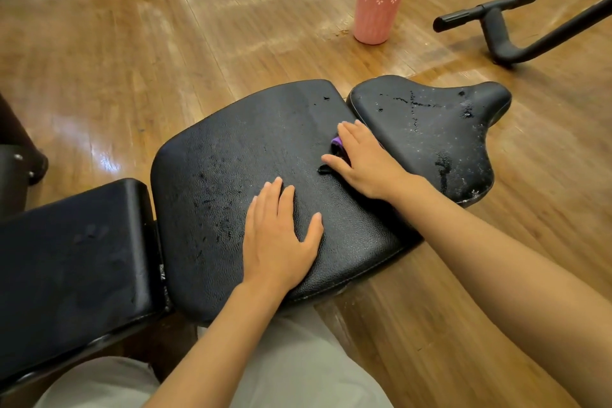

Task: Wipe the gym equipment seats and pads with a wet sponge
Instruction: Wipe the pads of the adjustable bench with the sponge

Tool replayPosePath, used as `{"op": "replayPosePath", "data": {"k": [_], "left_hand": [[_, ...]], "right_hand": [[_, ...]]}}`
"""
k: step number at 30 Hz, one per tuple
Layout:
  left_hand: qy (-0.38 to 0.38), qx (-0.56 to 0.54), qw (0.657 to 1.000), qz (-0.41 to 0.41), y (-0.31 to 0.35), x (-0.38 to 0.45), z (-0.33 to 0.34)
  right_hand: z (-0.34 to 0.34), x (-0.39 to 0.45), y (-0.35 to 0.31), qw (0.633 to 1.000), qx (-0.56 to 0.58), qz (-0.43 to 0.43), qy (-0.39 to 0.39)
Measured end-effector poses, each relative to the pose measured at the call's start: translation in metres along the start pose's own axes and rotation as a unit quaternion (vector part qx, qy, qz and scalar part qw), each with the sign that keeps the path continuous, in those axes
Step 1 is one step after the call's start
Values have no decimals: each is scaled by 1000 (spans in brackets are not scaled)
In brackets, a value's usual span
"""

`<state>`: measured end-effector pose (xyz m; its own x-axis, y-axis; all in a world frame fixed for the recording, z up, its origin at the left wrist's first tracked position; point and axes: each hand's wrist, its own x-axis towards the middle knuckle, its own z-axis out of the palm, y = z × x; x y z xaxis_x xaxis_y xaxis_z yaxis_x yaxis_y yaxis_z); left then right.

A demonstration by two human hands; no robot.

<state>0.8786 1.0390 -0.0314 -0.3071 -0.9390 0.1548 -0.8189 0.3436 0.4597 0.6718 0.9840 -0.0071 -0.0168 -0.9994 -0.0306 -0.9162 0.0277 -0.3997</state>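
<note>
The sponge [338, 146], purple and mostly hidden, lies under the right hand [364, 161] near the two o'clock edge of the large black pad [238, 182], just where that pad meets the saddle-shaped seat [430, 129]. The right hand covers it with fingers spread nearly flat and pressing down, probably so the wet sponge stays in full contact as it is pushed. Too little of the sponge shows to tell its long axis.

The left hand [281, 238] lies open and flat on the pad at five o'clock, holding nothing, likely bracing the pad against the wiping push. The pad's long axis runs from seven to one o'clock; the seat continues the line, its narrow nose pointing to about two o'clock. Droplets bead on the seat, and the pad shows wet streaks. A third cushion [73, 258] sits at eight o'clock. A pink cup [379, 10] stands on the wooden floor [165, 43] at one o'clock, probably the water supply.
</note>
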Motion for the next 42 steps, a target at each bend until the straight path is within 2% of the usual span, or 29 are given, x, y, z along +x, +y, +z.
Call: {"op": "replayPosePath", "data": {"k": [6,10,15,21,27,31,37,42], "left_hand": [[40,-6,999,7,-4,13,1],[36,-38,999,-11,-2,25,2],[13,-23,1000,-12,-1,36,8],[11,-24,999,-19,-2,35,10],[17,-27,999,-19,-2,36,9],[26,-27,999,-18,-3,37,11],[33,-3,999,-9,-2,36,13],[43,4,999,-5,-1,36,13]], "right_hand": [[-13,-74,18,994,-23,-107,-25],[-24,-100,26,988,40,-146,-39],[-14,-74,38,984,19,-172,-46],[-6,10,25,986,-8,-162,-40],[-5,75,-2,986,12,-166,8],[1,61,10,982,14,-189,-15],[-17,2,36,953,4,-295,-71],[-16,30,37,948,-6,-307,-87]]}}
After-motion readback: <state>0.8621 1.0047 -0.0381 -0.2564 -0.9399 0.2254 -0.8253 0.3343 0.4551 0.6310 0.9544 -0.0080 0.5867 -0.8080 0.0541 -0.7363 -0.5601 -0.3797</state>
